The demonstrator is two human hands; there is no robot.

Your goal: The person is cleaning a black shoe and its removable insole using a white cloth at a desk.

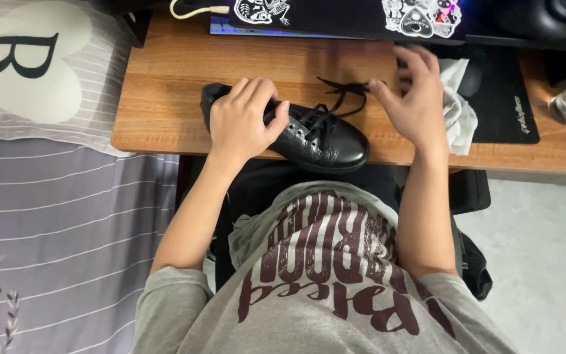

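black leather shoe (309, 134) on table (165, 98): light, pliable. left hand (244, 121) grips heel collar; right hand (414, 98) fingers pinch limp shoelace (345, 95).

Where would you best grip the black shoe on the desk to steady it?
Probably the heel end, from above. The shoe lies sole-down on the wooden desk, heel to the left. The left hand already clamps it there, fingers over the collar, leaving the laces clear for the right hand.
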